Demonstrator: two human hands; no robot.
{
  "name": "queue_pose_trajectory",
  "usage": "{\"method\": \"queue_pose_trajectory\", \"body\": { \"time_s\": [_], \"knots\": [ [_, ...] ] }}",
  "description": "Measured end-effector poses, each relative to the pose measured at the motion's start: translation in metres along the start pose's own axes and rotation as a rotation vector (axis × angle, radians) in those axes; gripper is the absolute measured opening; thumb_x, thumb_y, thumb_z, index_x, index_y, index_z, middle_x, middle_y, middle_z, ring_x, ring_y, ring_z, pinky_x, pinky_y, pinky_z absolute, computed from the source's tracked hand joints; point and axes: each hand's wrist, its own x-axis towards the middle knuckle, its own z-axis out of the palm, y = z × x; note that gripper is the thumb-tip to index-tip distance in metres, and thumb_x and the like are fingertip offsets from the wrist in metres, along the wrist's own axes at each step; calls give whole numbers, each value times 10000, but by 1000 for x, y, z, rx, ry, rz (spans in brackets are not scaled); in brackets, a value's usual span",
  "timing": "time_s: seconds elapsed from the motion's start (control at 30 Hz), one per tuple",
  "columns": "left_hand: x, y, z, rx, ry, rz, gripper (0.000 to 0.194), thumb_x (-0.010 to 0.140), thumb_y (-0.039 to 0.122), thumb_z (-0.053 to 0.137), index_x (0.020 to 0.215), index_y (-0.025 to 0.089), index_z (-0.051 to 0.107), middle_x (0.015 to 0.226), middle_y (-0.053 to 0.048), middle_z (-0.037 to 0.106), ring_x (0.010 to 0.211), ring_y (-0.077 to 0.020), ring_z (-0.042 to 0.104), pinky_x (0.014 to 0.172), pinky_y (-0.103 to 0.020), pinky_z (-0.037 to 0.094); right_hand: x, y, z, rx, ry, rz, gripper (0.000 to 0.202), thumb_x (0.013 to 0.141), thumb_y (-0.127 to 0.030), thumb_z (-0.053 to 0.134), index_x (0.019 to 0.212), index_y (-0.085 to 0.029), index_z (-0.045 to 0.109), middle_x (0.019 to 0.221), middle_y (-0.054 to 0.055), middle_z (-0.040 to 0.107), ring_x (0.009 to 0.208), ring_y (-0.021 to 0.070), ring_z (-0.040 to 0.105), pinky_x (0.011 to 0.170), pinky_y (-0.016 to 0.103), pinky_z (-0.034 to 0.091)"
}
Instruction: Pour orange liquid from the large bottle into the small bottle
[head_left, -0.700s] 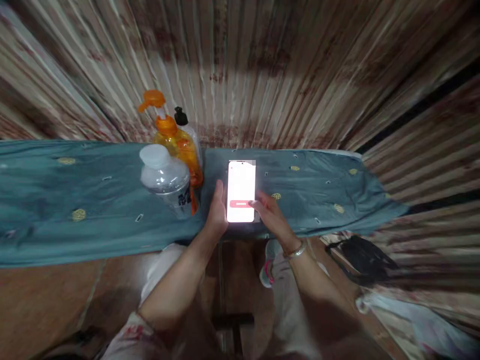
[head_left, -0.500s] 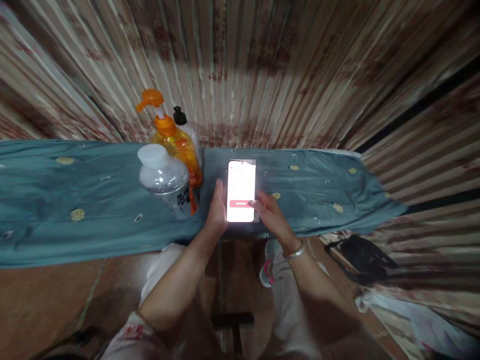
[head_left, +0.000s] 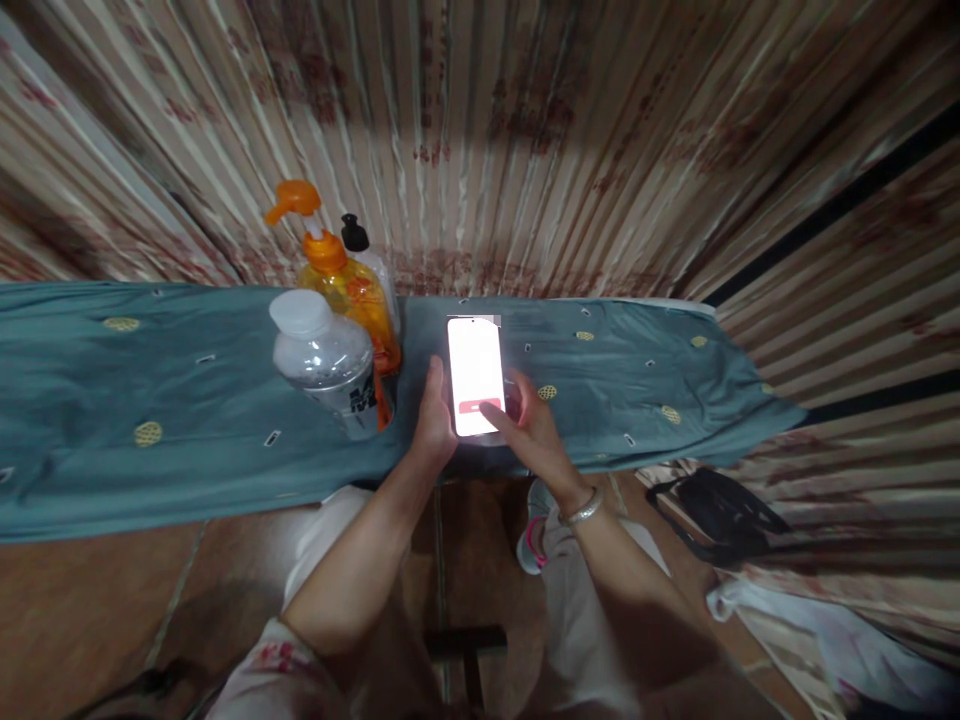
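1. Phone (head_left: 475, 365): centre of the frame, screen lit, above the table (head_left: 217, 410); cannot tell whether its underside rests on the cloth (head_left: 607, 400)
2. Your left hand (head_left: 436, 415): fingers grasping the phone along its left edge, underside hidden. If this hold slackens, the phone could slip towards lower centre, where the table edge drops off to the floor (head_left: 90, 590)
3. Your right hand (head_left: 534, 428): thumb over the red bar (head_left: 468, 407) low on the screen, other fingers curled by the right edge; cannot tell whether they bear weight. A hard push there might tilt the phone; a drifting thumb might register a stray press
4. Glare: screen nearly all white in this view, red bar's label unreadable to me; you could misjudge where the thumb lands
5. Left of centre: clear bottle (head_left: 322, 350) in front, orange pump bottle (head_left: 351, 295) and black-topped bottle (head_left: 382, 275) behind, closely grouped. A leftward swing of your left hand might topple the clear bottle into the others
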Motion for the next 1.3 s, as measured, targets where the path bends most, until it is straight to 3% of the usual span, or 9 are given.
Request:
{"method": "queue_pose_trajectory", "body": {
  "time_s": [0.1,0.23,0.57,0.73,0.93,1.03,1.1,1.2,1.3],
  "knots": [
    [2,-3,2,15,-25,59,562,1016,551,420,1216,98,685,1144,-152,767,1114,-313,716,951,-408,569,-7,-1,4,-176,76,-2,947,747,-536,777,1504,-132,378,1477,220,564,1338,352,578,1117,521,468],
    [1,-8,5,28,-90,92,542,996,568,456,1216,133,693,1189,-137,756,1191,-323,679,994,-427,553,-13,-2,5,-316,68,-23,1049,740,-509,793,1557,-85,290,1606,242,390,1488,359,406,1215,534,363],
    [3,-24,10,114,-203,55,574,928,617,548,1187,124,688,1154,-157,762,1205,-346,667,1000,-454,547,-11,4,-4,-420,127,15,1101,685,-401,857,1566,-85,277,1609,249,382,1491,370,398,1225,546,341],
    [7,-30,11,147,-226,80,530,912,602,581,1125,134,710,1128,-139,770,1226,-334,654,1028,-436,517,-10,7,-11,-309,177,51,1038,702,-394,823,1560,-128,303,1591,217,428,1467,353,437,1204,536,369],
    [11,-33,8,228,-266,91,483,894,610,605,1008,154,718,1184,-147,745,1222,-309,653,1001,-394,517,-5,24,-23,150,216,202,1047,635,-469,855,1513,-160,377,1445,193,595,1330,315,590,1130,484,458],
    [13,-32,3,264,-259,98,474,902,595,602,1077,166,703,1315,-153,688,1221,-289,653,992,-384,509,3,31,-40,263,248,216,916,663,-472,827,1455,-183,470,1285,144,701,1244,293,650,1087,475,496],
    [13,-30,1,288,-254,101,489,899,595,604,1099,158,693,1352,-175,661,1216,-296,655,1000,-398,498,12,34,-59,197,294,222,846,688,-471,803,1430,-197,501,1189,102,741,1136,273,704,1046,461,526],
    [12,-28,-3,324,-253,101,519,887,613,602,1089,142,688,1312,-201,677,1195,-318,665,996,-421,490,30,36,-99,47,366,248,864,731,-520,746,1458,-152,457,1140,98,747,1086,256,716,997,430,555],
    [10,-27,-7,349,-259,101,532,870,626,610,1068,138,689,1233,-203,714,1159,-323,682,981,-429,493,41,41,-149,-115,477,288,990,671,-494,796,1494,-121,390,1233,145,708,1134,280,687,1015,438,531]
  ]
}}
